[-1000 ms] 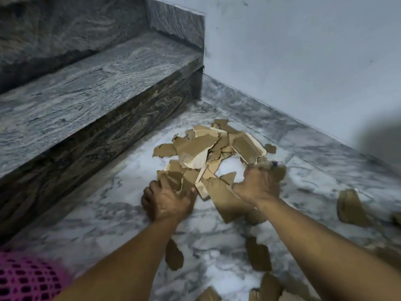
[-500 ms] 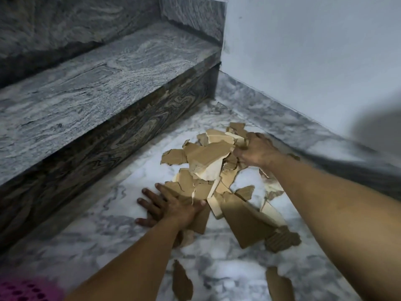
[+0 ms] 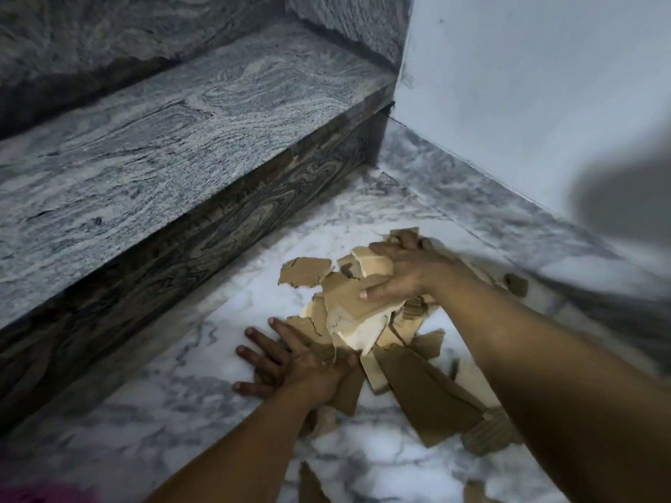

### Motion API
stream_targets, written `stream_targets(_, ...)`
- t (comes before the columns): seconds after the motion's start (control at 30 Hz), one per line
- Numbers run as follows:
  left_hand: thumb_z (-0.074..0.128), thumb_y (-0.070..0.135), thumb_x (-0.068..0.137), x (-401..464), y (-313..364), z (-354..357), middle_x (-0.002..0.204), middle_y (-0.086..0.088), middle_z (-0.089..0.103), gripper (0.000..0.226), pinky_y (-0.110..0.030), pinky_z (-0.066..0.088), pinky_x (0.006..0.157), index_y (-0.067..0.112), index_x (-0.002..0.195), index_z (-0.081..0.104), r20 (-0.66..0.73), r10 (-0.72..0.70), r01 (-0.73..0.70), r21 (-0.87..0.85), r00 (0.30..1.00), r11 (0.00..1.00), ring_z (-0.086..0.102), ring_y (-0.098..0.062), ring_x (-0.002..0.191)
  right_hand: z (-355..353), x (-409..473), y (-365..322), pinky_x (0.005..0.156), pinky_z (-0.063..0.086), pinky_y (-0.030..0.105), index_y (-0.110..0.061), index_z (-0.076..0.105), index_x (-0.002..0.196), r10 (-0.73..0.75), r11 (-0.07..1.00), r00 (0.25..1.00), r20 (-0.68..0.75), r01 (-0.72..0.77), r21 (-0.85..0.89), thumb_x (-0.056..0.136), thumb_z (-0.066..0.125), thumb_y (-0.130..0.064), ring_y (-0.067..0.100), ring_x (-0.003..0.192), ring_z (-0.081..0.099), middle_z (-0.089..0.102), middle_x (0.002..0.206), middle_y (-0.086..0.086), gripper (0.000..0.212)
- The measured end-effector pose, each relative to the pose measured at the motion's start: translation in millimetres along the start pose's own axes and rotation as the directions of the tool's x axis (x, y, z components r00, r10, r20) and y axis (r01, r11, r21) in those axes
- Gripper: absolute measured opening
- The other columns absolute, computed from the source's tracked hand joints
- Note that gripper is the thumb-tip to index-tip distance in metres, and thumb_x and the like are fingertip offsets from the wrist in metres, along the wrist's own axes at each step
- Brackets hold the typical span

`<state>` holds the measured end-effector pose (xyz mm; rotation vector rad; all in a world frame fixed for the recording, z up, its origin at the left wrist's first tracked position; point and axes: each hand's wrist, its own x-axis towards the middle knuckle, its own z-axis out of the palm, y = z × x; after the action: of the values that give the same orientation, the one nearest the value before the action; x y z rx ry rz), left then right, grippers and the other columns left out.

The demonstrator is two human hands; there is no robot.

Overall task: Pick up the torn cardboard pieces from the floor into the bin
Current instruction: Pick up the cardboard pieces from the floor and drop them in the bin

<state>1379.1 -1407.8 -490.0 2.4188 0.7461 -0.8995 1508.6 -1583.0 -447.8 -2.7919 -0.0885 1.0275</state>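
Our left hand (image 3: 301,361) lies flat with its fingers spread, palm down on the near-left edge of the torn cardboard pieces (image 3: 366,321), pressing on them without gripping; the fingertips reach onto bare marble floor (image 3: 203,343). Our right hand (image 3: 406,270) reaches over the far side of the pile, fingers curled over the top pieces and thumb pressed against a large tan piece, grasping a bundle that is tipped up toward the left hand. Both forearms stretch forward and converge on the heap.

The pile sits on the floor in the corner, near the dark riser of the grey granite step (image 3: 181,147) on the left and close to the grey skirting under the pale wall (image 3: 526,103) on the right. Open floor lies between the pile and the step. Loose scraps lie nearer us at the bottom edge, and one small scrap (image 3: 516,285) rests against the skirting. A blurred pink object (image 3: 40,493) shows at the lower left corner; we cannot tell what it is.

Compared with half a second ago, the right hand has pulled the far pieces inward and tilted them up, while the left hand stays planted.
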Motion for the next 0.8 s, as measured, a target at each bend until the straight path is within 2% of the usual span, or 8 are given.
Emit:
stream_targets(0.17,0.061,0.067,0.073,-3.8,-4.1,0.4,0.14,-0.022,-0.05,0.123,-0.073,-0.006,0.106,0.03,0.144,-0.032,-0.068,0.063,-0.062,0.021,0.996,0.998,-0.039,-0.046,0.133,27.0,-41.4,10.0,0.106,0.031,0.053,-0.049,0.022,0.147,-0.054,0.997,0.998,-0.034,0.052,-0.052,0.061,0.077,-0.065,0.031,0.144,0.01,0.009,0.157,-0.008,0.104)
stream_targets(0.3,0.065,0.06,0.073,-11.4,-22.4,10.1,0.151,-0.011,-0.038,0.101,-0.069,-0.007,0.107,0.042,0.148,0.0,-0.168,0.205,-0.201,0.042,0.964,0.979,-0.031,-0.042,0.139,52.9,-79.7,17.2,0.095,0.041,0.051,-0.042,0.039,0.13,-0.051,0.998,0.997,-0.059,0.048,-0.044,0.057,0.083,-0.056,0.029,0.133,0.024,0.027,0.141,-0.003,0.087)
stream_targets(0.37,0.073,0.05,0.067,-19.3,-35.5,15.3,0.158,-0.004,-0.02,0.087,-0.065,0.002,0.113,0.044,0.138,0.022,-0.227,0.266,-0.267,0.03,0.937,0.963,-0.015,-0.039,0.144,67.0,-98.9,18.9,0.094,0.043,0.052,-0.039,0.038,0.13,-0.049,0.992,0.998,-0.045,0.044,-0.114,0.055,0.085,-0.053,0.029,0.126,0.033,0.035,0.135,-0.001,0.09)
stream_targets(0.43,0.08,0.045,0.054,-31.9,-45.5,15.7,0.151,-0.003,0.011,0.074,-0.059,0.026,0.107,0.043,0.114,0.036,-0.255,0.314,-0.324,0.002,0.915,0.946,0.018,-0.036,0.135,81.0,-116.5,19.6,0.095,0.043,0.052,-0.037,0.035,0.132,-0.078,0.979,0.996,-0.031,0.071,-0.193,0.057,0.085,-0.047,0.028,0.122,0.04,0.043,0.129,0.0,0.091)
stream_targets(0.5,0.084,0.041,0.052,-47.1,-53.0,12.7,0.134,-0.001,0.027,0.068,-0.049,0.036,0.098,0.039,0.103,0.039,-0.231,0.344,-0.349,0.02,0.91,0.937,0.031,-0.031,0.12,91.6,-133.0,20.4,0.098,0.041,0.051,-0.035,0.035,0.134,-0.108,0.972,0.994,-0.021,0.101,-0.211,0.064,0.083,-0.033,0.028,0.119,0.046,0.049,0.128,0.0,0.084)
stream_targets(0.67,0.089,0.021,0.056,-72.1,-74.9,9.4,0.12,-0.002,0.059,0.074,-0.042,0.051,0.089,0.026,0.119,0.05,-0.068,0.396,-0.402,-0.099,0.916,0.91,0.058,-0.03,0.106,113.8,-170.9,18.7,0.087,0.041,0.037,-0.035,0.038,0.131,-0.16,0.98,0.986,0.047,0.164,-0.111,0.074,0.071,-0.009,0.023,0.103,0.056,0.059,0.115,0.001,0.071)
stream_targets(0.73,0.089,0.017,0.055,-81.1,-84.0,12.7,0.122,-0.004,0.062,0.083,-0.043,0.054,0.088,0.021,0.129,0.052,0.021,0.414,-0.407,-0.146,0.91,0.902,0.06,-0.028,0.107,124.5,-185.9,24.6,0.079,0.046,0.032,-0.037,0.04,0.128,-0.191,0.981,0.978,0.081,0.192,-0.009,0.074,0.07,-0.003,0.021,0.1,0.055,0.054,0.119,-0.001,0.07)
stream_targets(0.8,0.087,0.011,0.058,-86.9,-90.2,16.0,0.123,-0.007,0.061,0.081,-0.044,0.054,0.09,0.016,0.131,0.052,0.088,0.424,-0.403,-0.187,0.901,0.896,0.059,-0.028,0.108,127.1,-199.1,37.1,0.079,0.052,0.033,-0.036,0.036,0.137,-0.194,0.955,0.979,0.063,0.174,0.239,0.072,0.074,-0.002,0.021,0.102,0.056,0.047,0.12,-0.005,0.082)
